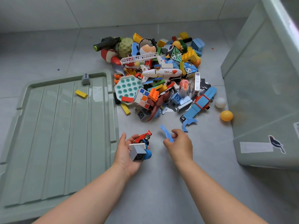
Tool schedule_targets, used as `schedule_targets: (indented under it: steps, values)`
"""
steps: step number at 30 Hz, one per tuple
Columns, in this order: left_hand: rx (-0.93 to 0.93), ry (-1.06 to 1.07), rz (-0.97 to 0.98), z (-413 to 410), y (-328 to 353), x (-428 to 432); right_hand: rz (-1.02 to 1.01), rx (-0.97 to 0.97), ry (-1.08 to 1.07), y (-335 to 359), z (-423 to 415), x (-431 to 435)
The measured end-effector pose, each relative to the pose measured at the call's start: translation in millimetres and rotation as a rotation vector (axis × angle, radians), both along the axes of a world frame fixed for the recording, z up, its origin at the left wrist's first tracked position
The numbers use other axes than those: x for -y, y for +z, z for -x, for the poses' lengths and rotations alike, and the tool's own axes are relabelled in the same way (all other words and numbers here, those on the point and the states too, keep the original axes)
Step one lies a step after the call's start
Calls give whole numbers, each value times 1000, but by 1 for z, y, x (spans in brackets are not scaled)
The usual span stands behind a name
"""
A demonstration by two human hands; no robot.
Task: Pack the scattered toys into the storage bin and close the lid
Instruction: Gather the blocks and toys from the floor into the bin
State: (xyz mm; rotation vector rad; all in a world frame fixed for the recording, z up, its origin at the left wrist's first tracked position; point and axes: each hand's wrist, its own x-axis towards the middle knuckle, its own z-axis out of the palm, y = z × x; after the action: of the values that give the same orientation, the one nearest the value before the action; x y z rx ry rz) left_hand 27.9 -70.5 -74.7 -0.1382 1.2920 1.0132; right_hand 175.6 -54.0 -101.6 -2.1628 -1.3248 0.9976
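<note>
The left hand [127, 151] makes a cupped grip, fingers curled round a small handful: a red toy car [142, 136] on top and a grey block [137, 154] below, with white and blue pieces wedged between them, probably gathered together to save trips. The right hand [179, 143] has a grip that pinches a thin blue foam strip [166, 132] between thumb and fingertips, just above the floor [161, 183]. Ahead, the toy pile [160, 73] is heaped on the floor, with a blue dolphin cutout [188, 123] at its near edge. The storage bin [262, 94], pale green and see-through, stands to the right with a tall wall. A white ball [220, 102] and an orange ball [226, 115] rest beside its base. The lid [56, 126] lies flat on the left, carrying 2 strays: a sloped brick [85, 78] and a yellow tile [81, 94]. Bare floor between the hands and the bin leaves room to swing right, though the high rim would need clearing.
</note>
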Motion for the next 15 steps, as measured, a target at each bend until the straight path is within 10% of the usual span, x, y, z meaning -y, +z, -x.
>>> schedule_targets:
  steps: [3, 9, 15]
  values:
    - [57, -31, -35, -3, 1, -1, -171, -337, -67, 30, 18, 18]
    - [90, -173, -40, -16, 1, -1, -294, -297, 312, 41, 44, 41]
    - [26, -159, -87, -19, 2, -2, -228, 294, -93, 19, -66, -42]
